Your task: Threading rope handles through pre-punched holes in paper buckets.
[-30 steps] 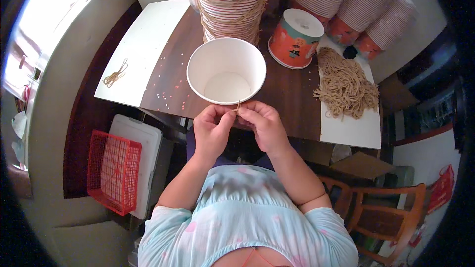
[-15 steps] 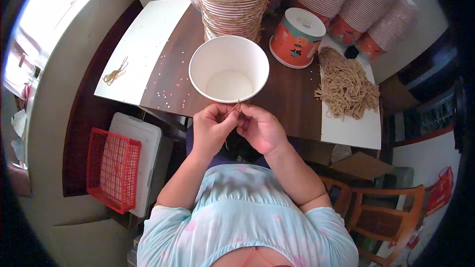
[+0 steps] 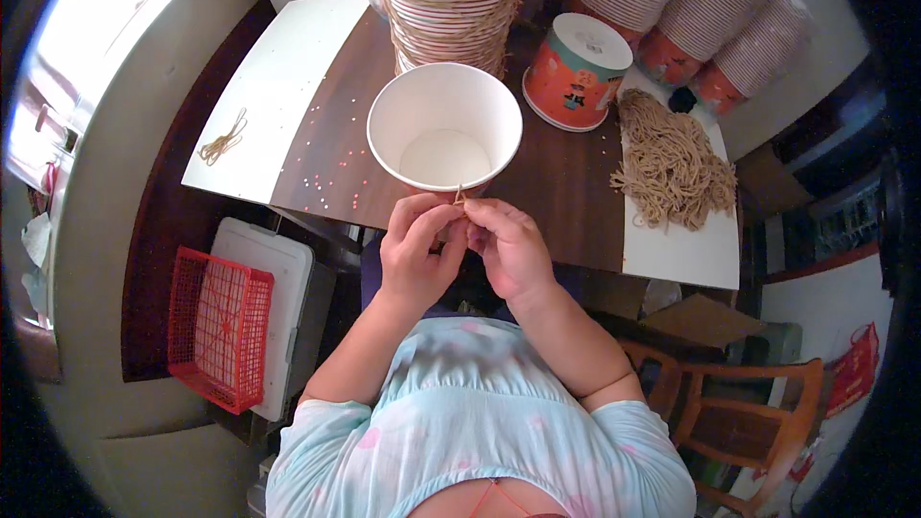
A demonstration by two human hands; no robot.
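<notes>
My left hand (image 3: pixel 419 247) and my right hand (image 3: pixel 510 245) meet at the near side of a white-lined paper bucket (image 3: pixel 444 125), which stands with its mouth up at the table's front edge. Both hands pinch a thin tan cord (image 3: pixel 460 197), whose short end sticks up between the fingertips. Most of the cord is hidden by my fingers. A big heap of similar tan cords (image 3: pixel 674 163) lies on the right side of the table. A few more cords (image 3: pixel 224 139) rest on the left white panel.
Behind the bucket rises a tall stack of buckets (image 3: pixel 451 10) draped with cords. An upside-down orange bucket (image 3: pixel 576 77) stands to its right, before several wrapped stacks (image 3: pixel 710 24). Small cut dots (image 3: pixel 331 173) litter the brown tabletop (image 3: pixel 317 149). A red basket (image 3: pixel 219 326) sits lower left, a wooden chair (image 3: pixel 748 412) lower right.
My left hand has turned, its fingers now reaching further over the pinched cord. The bucket has tilted or shifted slightly away from me, showing more of its orange outer side above my fingers.
</notes>
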